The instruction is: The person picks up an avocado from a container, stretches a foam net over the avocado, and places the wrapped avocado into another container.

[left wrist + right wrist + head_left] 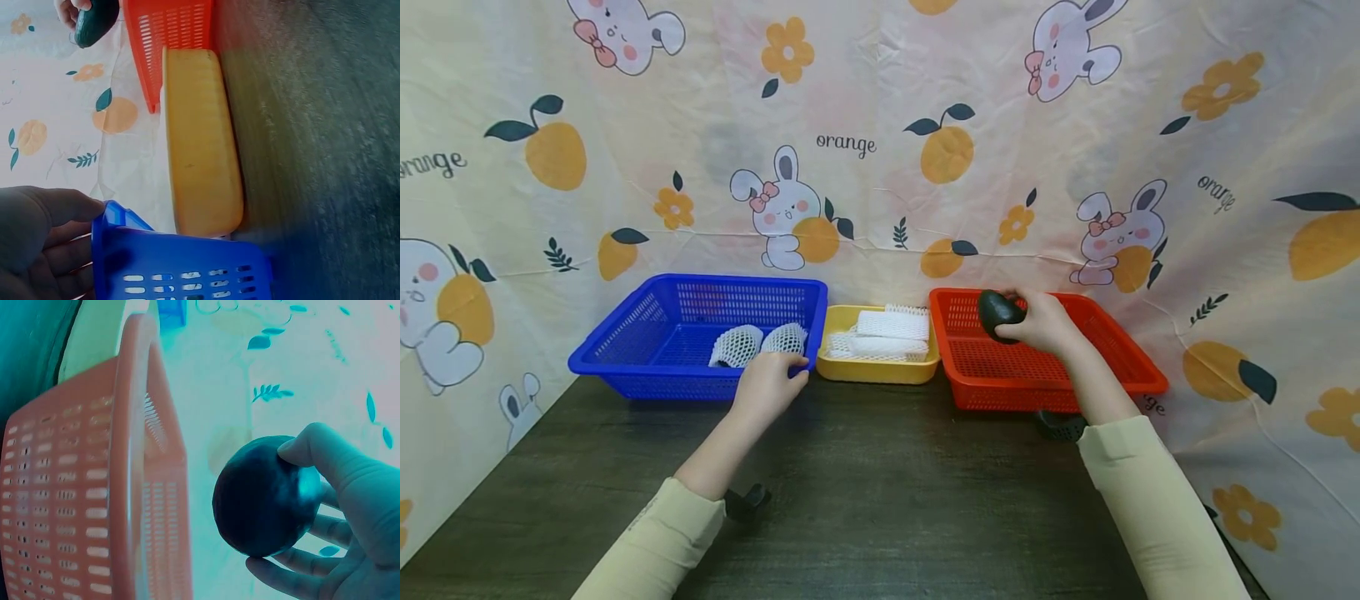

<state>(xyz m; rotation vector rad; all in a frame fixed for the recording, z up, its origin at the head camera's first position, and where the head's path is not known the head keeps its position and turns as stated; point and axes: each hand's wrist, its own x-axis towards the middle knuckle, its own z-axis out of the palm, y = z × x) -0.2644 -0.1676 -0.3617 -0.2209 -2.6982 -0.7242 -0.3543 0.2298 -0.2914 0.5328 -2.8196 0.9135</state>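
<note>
Left hand (769, 385), left of centre: fingertips hidden at blue basket (685, 385) (grip cannot be determined). Right hand (1039, 323), right of centre: fingers clamped on partly covered avocado (997, 313), dark green, glossy.

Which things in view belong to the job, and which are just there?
Likely job: dark fruit, held by right hand; red basket; yellow basket; white netting sleeves; blue basket; two netted items in it.

Just there, apparently: printed cloth backdrop; dark tabletop.
</note>
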